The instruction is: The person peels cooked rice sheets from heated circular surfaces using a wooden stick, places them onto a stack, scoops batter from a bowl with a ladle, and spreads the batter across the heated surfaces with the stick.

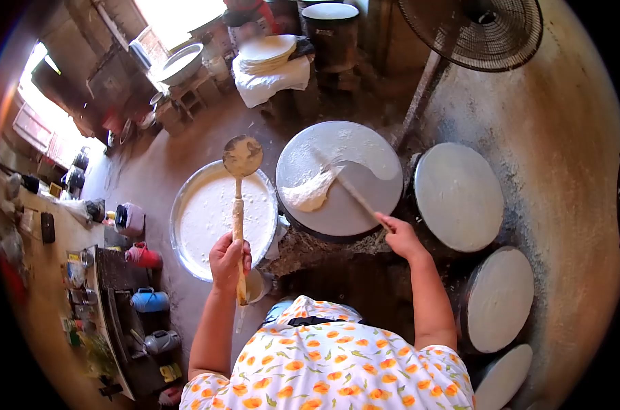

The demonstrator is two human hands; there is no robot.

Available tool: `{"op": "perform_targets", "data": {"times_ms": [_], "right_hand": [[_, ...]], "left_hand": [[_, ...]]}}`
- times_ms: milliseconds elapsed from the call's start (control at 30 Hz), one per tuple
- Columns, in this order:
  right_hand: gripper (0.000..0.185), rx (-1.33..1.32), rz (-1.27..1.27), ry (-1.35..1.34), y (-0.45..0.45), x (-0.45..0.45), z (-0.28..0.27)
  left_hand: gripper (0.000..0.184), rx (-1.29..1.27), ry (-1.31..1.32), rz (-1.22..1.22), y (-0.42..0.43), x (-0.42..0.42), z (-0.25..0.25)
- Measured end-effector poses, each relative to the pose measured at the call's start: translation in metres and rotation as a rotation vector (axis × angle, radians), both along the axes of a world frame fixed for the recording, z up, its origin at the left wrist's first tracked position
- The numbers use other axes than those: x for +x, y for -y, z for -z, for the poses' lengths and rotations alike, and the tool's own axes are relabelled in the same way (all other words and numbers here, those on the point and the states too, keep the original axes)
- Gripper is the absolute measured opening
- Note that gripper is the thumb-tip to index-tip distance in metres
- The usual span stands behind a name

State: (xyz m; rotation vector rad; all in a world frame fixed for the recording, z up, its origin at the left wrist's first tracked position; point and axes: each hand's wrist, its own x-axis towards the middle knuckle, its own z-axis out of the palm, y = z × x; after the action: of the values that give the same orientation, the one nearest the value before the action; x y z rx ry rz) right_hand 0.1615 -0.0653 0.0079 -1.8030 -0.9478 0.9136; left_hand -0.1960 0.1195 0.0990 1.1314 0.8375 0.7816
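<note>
My left hand [228, 261] grips the wooden handle of a long ladle [243, 156], whose round bowl is raised over the far edge of a wide basin [202, 225] of white batter. In my right hand [400, 236] is the end of a thin stick [359, 197], slanting across a round griddle [371, 154]. The stick's far part touches a folded, lumpy mass of white dough [311, 191] on the griddle's left side. A thin pale layer with scattered crumbs covers the griddle's far part.
More round lidded tops [459, 197] line the right side. A pole-mounted fan [477, 27] stands at the upper right. Beyond the griddle, stacked flat rounds [265, 51] rest on white cloth. Kettles and a blue jug [149, 299] are at the left.
</note>
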Motion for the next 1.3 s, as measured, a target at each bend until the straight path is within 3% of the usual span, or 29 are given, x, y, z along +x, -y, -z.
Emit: {"op": "perform_targets", "data": {"times_ms": [100,167,233,267,300,367,433,567,633,700,767,900,1100,1233,1300], "right_hand": [[0.06,-0.126,-0.114,-0.122,0.029,-0.019,-0.033],[0.057,-0.414,-0.191,-0.059,0.072,-0.02,-0.053],[0.053,-0.214,0.037,-0.326,0.111,-0.038,-0.035],[0.049,-0.112,0.124,-0.301,0.118,-0.055,-0.02],[0.05,0.003,0.096,-0.091,0.112,-0.077,-0.016],[0.049,-0.033,0.165,0.055,0.077,-0.135,-0.022],[0.049,0.182,0.196,0.279,0.039,-0.186,0.002],[0.051,-0.472,0.219,0.835,0.055,-0.23,0.023],[0.051,-0.587,0.263,0.912,0.085,-0.235,0.017],[0.052,-0.645,0.319,0.942,0.09,-0.244,0.013],[0.049,-0.483,0.356,0.923,0.063,-0.259,0.015],[0.049,-0.396,0.216,0.777,0.002,-0.282,0.019],[0.056,-0.656,0.322,0.793,0.074,-0.273,0.012],[0.054,-0.644,0.423,0.797,0.083,-0.247,0.007],[0.054,-0.545,0.49,0.675,0.072,-0.226,0.008]], "left_hand": [[0.014,-0.04,0.027,0.004,-0.007,-0.001,-0.006],[0.015,-0.026,0.037,0.041,-0.016,-0.006,-0.005],[0.016,0.001,0.053,0.088,-0.025,-0.013,-0.006],[0.016,0.011,0.063,0.111,-0.03,-0.016,-0.006],[0.016,0.002,0.07,0.132,-0.034,-0.018,-0.006],[0.016,0.024,0.091,0.197,-0.045,-0.021,-0.007],[0.016,0.027,0.113,0.246,-0.054,-0.025,-0.005],[0.016,0.01,0.091,0.298,-0.073,-0.047,-0.004],[0.015,0.007,0.09,0.313,-0.081,-0.058,-0.001],[0.015,0.004,0.084,0.33,-0.085,-0.063,0.002],[0.013,0.009,0.098,0.359,-0.089,-0.065,0.006],[0.013,-0.008,0.124,0.381,-0.09,-0.062,0.008],[0.013,-0.013,0.055,0.398,-0.097,-0.058,0.014],[0.013,-0.027,0.075,0.407,-0.09,-0.046,0.015],[0.013,-0.032,0.079,0.394,-0.085,-0.038,0.013]]}}
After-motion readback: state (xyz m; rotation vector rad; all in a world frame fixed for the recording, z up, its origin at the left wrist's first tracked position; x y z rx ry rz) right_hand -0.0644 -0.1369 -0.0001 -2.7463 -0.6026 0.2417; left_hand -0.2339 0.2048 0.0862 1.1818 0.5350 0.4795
